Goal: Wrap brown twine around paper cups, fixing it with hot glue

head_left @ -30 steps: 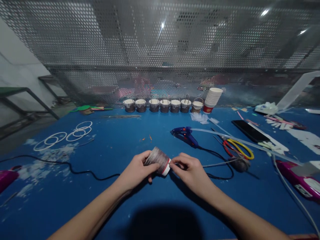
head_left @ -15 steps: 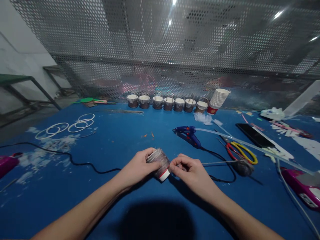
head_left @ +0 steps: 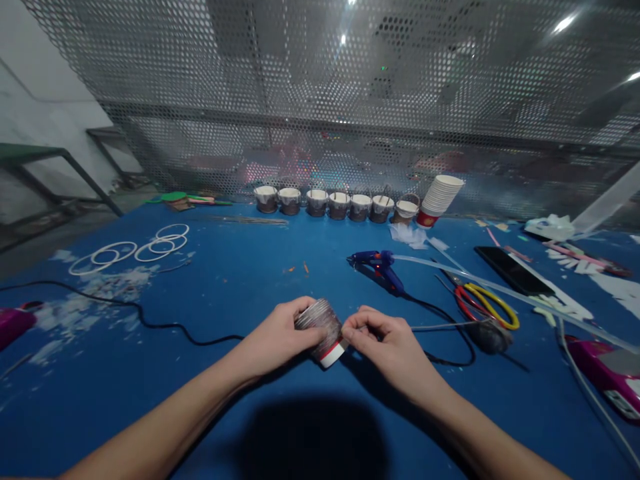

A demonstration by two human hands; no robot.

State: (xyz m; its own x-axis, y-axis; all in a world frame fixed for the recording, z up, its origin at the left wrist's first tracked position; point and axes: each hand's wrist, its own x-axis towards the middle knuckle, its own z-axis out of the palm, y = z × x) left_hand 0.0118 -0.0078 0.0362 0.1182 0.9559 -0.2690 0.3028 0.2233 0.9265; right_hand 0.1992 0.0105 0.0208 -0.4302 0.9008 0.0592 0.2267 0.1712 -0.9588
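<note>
A paper cup (head_left: 334,354) wound with rows of grey-brown cord (head_left: 325,320) lies tilted in my left hand (head_left: 285,331), whose fingers and thumb are wrapped around it. A red stripe and white band show at its lower right end. At that end, my right hand (head_left: 377,333) is closed in a pinch on the cord, close to the cup's side. A length of cord (head_left: 443,327) runs from behind my right hand towards a dark ball of cord (head_left: 489,337) on the table. The fingertips of my right hand partly hide the cord.
A blue glue gun (head_left: 377,262) lies ahead, its black cable looping rightward. Beyond it are scissors (head_left: 487,305) with red and yellow handles and a phone (head_left: 513,270). Several cord-wrapped cups (head_left: 339,205) and a cup stack (head_left: 440,200) line the back. White rings (head_left: 163,243) lie left.
The cup has turned slightly in my left hand, and its white end shows a little more. My right hand stays pinched beside it. The whole view has shifted slightly.
</note>
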